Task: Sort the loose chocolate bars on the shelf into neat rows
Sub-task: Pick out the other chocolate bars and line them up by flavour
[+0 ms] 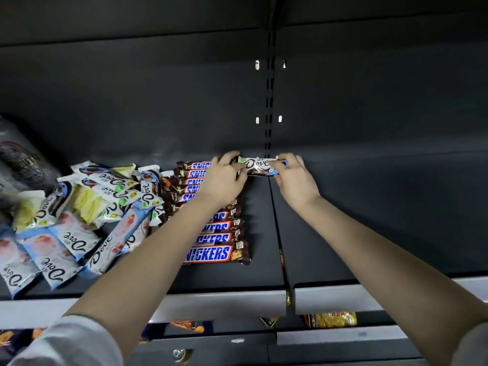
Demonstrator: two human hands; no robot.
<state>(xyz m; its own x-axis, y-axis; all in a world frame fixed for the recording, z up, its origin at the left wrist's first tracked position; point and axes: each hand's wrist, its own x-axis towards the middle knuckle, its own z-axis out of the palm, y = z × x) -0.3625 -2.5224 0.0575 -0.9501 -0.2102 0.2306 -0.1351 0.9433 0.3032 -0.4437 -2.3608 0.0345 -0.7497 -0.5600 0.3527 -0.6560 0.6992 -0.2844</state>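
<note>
Rail edges the shelf at the front, and bare dark floor lies open to the right of the seam. Snickers row runs front to back under the left forearm, with a loose Dove pile crowding its left side. Farther in, near the back wall, both hands grasp one Dove bar crosswise. The left hand pinches its left end and the right hand its right, just beside the row's far end.
</note>
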